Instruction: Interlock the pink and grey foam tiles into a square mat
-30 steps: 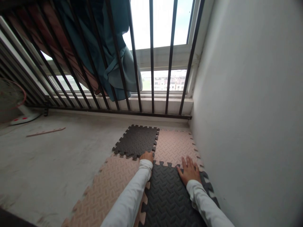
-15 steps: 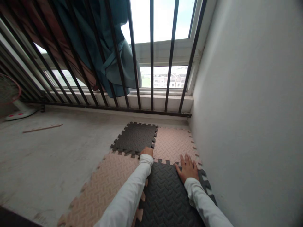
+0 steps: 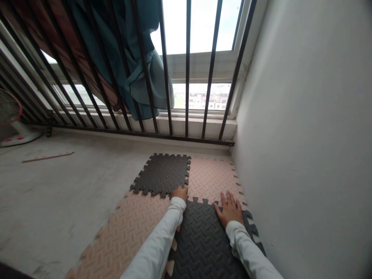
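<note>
My left hand (image 3: 179,192) has its fingers bent down at the near right corner of the far dark foam mat tile (image 3: 162,174), gripping or pressing there; the fingertips are partly hidden. My right hand (image 3: 229,209) lies flat with fingers spread across the seam between the far pink foam mat tile (image 3: 212,174) and the near dark foam mat tile (image 3: 207,236). A near pink foam mat tile (image 3: 130,228) extends under my left forearm. The far dark tile's toothed near edge overlaps or meets this pink tile; which one I cannot tell.
The white wall (image 3: 305,155) rises close on the right. Dark metal railings (image 3: 187,77) run across the back, before a window and a blue curtain (image 3: 145,77). On the concrete floor (image 3: 72,197) at left are a thin brown strip (image 3: 48,157) and a fan (image 3: 17,131).
The far dark tile has shifted slightly left and toward me and turned a little, with my left hand at its corner. My right hand stays flat. The view has moved slightly.
</note>
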Motion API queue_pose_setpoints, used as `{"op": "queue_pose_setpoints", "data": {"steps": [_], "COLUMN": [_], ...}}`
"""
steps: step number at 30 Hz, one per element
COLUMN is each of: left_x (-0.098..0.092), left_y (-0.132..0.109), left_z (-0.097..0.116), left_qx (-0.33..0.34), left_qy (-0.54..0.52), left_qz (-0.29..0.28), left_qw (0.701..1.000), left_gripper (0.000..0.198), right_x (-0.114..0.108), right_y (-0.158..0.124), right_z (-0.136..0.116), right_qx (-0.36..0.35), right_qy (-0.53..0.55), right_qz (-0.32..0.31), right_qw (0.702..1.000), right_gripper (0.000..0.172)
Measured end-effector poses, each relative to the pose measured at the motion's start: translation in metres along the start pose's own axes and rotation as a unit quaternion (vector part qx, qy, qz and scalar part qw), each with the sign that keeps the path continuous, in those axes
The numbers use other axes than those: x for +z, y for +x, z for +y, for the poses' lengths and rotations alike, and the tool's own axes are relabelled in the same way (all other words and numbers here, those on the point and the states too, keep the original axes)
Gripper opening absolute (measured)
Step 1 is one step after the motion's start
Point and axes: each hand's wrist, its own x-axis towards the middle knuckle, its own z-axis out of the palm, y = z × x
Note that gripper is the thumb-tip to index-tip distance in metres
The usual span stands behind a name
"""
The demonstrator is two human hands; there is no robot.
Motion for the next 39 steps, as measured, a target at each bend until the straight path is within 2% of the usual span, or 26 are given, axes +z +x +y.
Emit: {"op": "queue_pose_setpoints", "data": {"steps": [6, 14, 16, 20, 22, 26, 33, 37, 39], "left_x": [0.007, 0.012, 0.016, 0.035, 0.046, 0.049, 0.021, 0.026, 0.028], "left_y": [-0.003, -0.001, -0.006, -0.019, -0.021, -0.016, -0.01, -0.013, -0.012], "left_z": [-0.012, -0.019, -0.017, -0.015, -0.018, -0.025, -0.038, -0.063, -0.073], "left_qx": [0.046, 0.07, 0.072, 0.049, 0.045, 0.074, 0.114, -0.017, -0.054], "left_qy": [0.016, 0.026, 0.03, 0.029, 0.025, 0.016, 0.003, 0.013, 0.015], "left_qz": [0.012, 0.024, 0.053, 0.155, 0.169, 0.112, 0.025, 0.081, 0.09], "left_qw": [0.999, 0.997, 0.996, 0.986, 0.984, 0.991, 0.993, 0.996, 0.994], "left_gripper": [0.043, 0.04, 0.041, 0.05, 0.054, 0.057, 0.059, 0.061, 0.064], "right_x": [-0.003, -0.006, -0.007, -0.008, -0.009, -0.009, -0.009, -0.002, 0.002], "right_y": [-0.001, -0.002, -0.002, -0.002, -0.002, -0.002, -0.002, 0.0, 0.001], "right_z": [-0.001, -0.001, -0.001, -0.001, -0.001, -0.001, -0.002, 0.0, 0.001], "right_qx": [0.003, -0.001, 0.002, 0.006, 0.005, 0.007, 0.004, 0.003, -0.003], "right_qy": [-0.001, 0.0, -0.003, -0.006, -0.008, -0.017, -0.033, -0.029, -0.028], "right_qz": [-0.004, -0.004, -0.005, -0.012, -0.017, -0.02, -0.005, 0.01, 0.015], "right_qw": [1.0, 1.0, 1.0, 1.0, 1.0, 1.0, 0.999, 1.0, 1.0], "right_gripper": [0.06, 0.06, 0.059, 0.059, 0.059, 0.059, 0.059, 0.06, 0.06]}}
